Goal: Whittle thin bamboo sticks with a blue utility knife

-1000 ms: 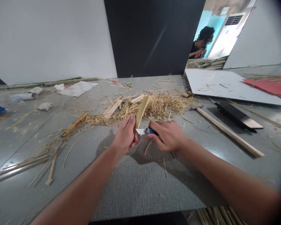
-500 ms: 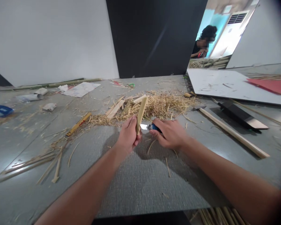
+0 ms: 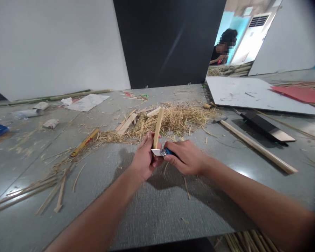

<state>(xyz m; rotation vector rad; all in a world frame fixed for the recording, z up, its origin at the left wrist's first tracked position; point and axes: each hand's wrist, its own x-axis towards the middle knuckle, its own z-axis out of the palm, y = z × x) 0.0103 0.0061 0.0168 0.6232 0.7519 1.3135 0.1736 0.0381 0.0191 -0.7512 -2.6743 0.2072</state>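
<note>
A flat bamboo strip (image 3: 159, 126) stands tilted up from my left hand (image 3: 145, 159), whose fingers are wrapped round its lower end. My right hand (image 3: 185, 156) is closed round the blue handle of a utility knife (image 3: 169, 151). The knife's blade (image 3: 156, 152) points left and lies across the lower part of the strip, close to my left fingers. Behind both hands spreads a heap of pale shavings (image 3: 173, 120), with a few flat wood pieces (image 3: 127, 124) at its left side.
A yellow cutter (image 3: 84, 142) and thin strips (image 3: 28, 190) lie left. At right are a hatchet (image 3: 257, 147), a black tool (image 3: 268, 127) and a white board (image 3: 238, 92). Paper scraps (image 3: 88, 101) lie back left. A person (image 3: 223, 47) sits beyond the panels.
The knife blade has moved down and left, from beside the strip to across its lower part. Both hands sit slightly lower in view, and the camera view has shifted a little.
</note>
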